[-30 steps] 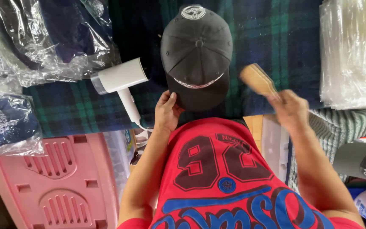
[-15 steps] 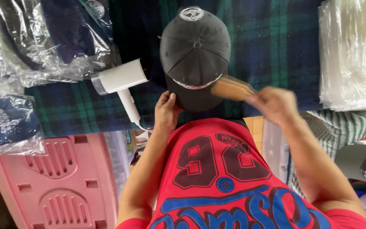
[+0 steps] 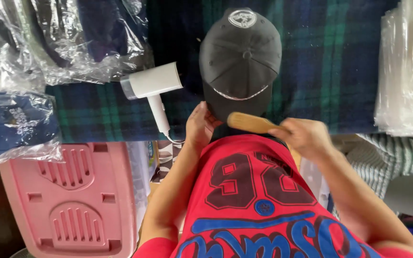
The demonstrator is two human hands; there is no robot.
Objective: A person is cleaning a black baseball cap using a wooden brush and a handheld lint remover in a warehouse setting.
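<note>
- A dark grey cap [image 3: 240, 62] is laid on a blue and green plaid cloth [image 3: 321, 67], its brim turned toward the person; a round pale badge is seen on its far side.
- The brim's left edge is pinched by the left hand [image 3: 200, 125], thumb on top and fingers curled under.
- A wooden brush [image 3: 250, 123] is gripped by its handle in the closed right hand [image 3: 303, 137] and is held over the brim's near edge.
- Just left of the cap, a white handheld steamer [image 3: 153, 86] is laid on the cloth, handle toward the person.
- Farther left of the cap, crumpled clear plastic bags [image 3: 58, 43] with dark clothing inside are piled; below them a bagged navy item [image 3: 13, 125] with white lettering is seen.
- Right of the cap, a stack of flat clear plastic sleeves [image 3: 407, 71] is set at the cloth's edge.
- Below the steamer, off the cloth, a pink plastic stool [image 3: 72, 200] with slotted vents is seen.
- Near right of the cap, striped grey fabric [image 3: 397, 153] is visible.
</note>
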